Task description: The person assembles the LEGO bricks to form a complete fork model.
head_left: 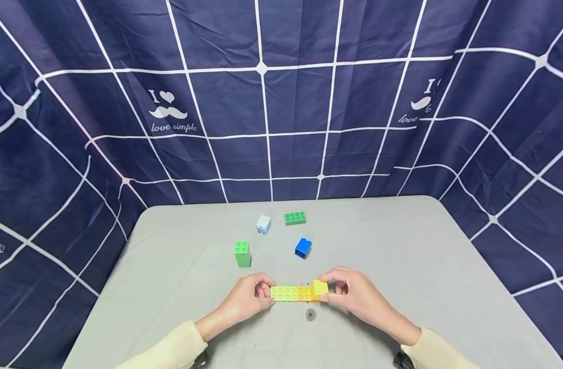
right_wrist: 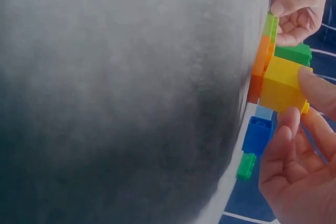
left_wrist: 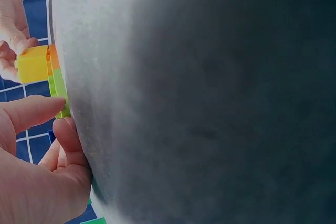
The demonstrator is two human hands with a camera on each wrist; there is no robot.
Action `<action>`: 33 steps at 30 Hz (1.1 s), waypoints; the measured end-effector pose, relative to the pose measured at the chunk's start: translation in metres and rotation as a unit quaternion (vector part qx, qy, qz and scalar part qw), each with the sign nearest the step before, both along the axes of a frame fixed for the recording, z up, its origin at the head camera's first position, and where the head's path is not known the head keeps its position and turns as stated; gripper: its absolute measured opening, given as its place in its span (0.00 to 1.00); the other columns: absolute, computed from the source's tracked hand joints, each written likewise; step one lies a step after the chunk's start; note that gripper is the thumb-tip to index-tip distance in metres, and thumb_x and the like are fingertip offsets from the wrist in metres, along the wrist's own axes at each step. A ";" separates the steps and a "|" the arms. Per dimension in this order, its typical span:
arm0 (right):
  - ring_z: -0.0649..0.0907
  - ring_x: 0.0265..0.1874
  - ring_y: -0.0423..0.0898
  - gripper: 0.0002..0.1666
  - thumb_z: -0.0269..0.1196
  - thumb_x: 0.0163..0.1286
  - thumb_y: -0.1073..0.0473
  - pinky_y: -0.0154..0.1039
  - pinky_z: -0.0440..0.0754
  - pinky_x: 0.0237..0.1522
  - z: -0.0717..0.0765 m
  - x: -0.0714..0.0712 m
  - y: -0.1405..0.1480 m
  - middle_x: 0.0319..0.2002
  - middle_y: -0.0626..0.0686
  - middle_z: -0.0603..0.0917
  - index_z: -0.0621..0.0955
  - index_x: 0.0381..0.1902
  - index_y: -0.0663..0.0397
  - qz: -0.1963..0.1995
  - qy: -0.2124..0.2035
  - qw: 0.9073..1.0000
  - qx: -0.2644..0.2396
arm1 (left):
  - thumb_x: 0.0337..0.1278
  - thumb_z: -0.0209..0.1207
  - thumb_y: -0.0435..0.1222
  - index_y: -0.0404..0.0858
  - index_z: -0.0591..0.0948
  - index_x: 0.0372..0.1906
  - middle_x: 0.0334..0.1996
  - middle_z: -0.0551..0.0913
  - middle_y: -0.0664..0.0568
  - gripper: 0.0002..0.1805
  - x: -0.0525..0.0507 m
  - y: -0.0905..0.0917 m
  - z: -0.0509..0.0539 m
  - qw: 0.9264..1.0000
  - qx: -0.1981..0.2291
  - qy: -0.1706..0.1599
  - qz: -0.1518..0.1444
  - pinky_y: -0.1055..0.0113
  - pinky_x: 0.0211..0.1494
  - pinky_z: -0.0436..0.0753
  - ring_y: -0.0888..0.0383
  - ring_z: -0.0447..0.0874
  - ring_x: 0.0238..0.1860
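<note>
A lime-green toy brick (head_left: 283, 293) and an orange brick (head_left: 304, 293) lie end to end in a row near the front of the table. My left hand (head_left: 248, 298) pinches the lime brick's left end between thumb and fingers. At the right end, my right hand (head_left: 355, 294) holds a yellow brick (right_wrist: 283, 85) between thumb and fingertips. The yellow brick is over the orange one's right part, against its studded side; whether it is fully seated I cannot tell. In the left wrist view the yellow brick (left_wrist: 34, 64) stands out from the row.
Behind the hands are a tall green brick (head_left: 242, 254), a light blue brick (head_left: 263, 224), a flat green brick (head_left: 295, 219) and a blue brick (head_left: 303, 248). A dark spot (head_left: 311, 314) marks the grey tabletop (head_left: 378, 236). Dark blue curtains (head_left: 300, 102) surround the table.
</note>
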State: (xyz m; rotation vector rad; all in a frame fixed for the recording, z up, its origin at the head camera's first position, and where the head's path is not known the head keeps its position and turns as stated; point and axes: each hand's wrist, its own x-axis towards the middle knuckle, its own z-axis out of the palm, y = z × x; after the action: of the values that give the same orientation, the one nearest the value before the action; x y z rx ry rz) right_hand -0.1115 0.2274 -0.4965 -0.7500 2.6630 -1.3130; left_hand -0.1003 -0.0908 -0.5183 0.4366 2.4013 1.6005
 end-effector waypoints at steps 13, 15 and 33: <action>0.77 0.26 0.36 0.19 0.84 0.61 0.57 0.32 0.75 0.26 0.007 -0.007 -0.002 0.42 0.40 0.87 0.93 0.50 0.48 0.005 -0.020 1.000 0.006 | 0.52 0.73 0.20 0.31 0.86 0.44 0.28 0.80 0.56 0.14 0.000 -0.001 0.001 1.000 -0.005 0.000 0.003 0.74 0.34 0.74 0.63 0.76 0.30; 0.77 0.26 0.36 0.19 0.84 0.61 0.57 0.32 0.75 0.26 0.007 -0.007 -0.003 0.42 0.39 0.87 0.93 0.50 0.48 0.005 -0.021 1.000 0.010 | 0.52 0.73 0.20 0.31 0.86 0.43 0.28 0.80 0.57 0.14 -0.001 -0.001 0.000 1.000 -0.008 0.000 0.004 0.74 0.34 0.75 0.64 0.76 0.30; 0.77 0.25 0.36 0.21 0.85 0.58 0.59 0.33 0.77 0.24 0.009 -0.012 -0.004 0.43 0.40 0.88 0.93 0.50 0.53 0.020 -0.033 0.999 0.020 | 0.52 0.72 0.20 0.31 0.86 0.43 0.28 0.80 0.57 0.13 -0.002 -0.001 -0.001 1.000 -0.003 -0.006 0.003 0.74 0.33 0.75 0.65 0.75 0.30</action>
State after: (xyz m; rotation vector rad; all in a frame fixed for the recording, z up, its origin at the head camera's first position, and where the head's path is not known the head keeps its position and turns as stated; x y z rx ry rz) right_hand -0.1235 0.2236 -0.4879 -0.7368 2.6011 -1.2488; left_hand -0.1019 -0.0920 -0.5197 0.4174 2.3998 1.5941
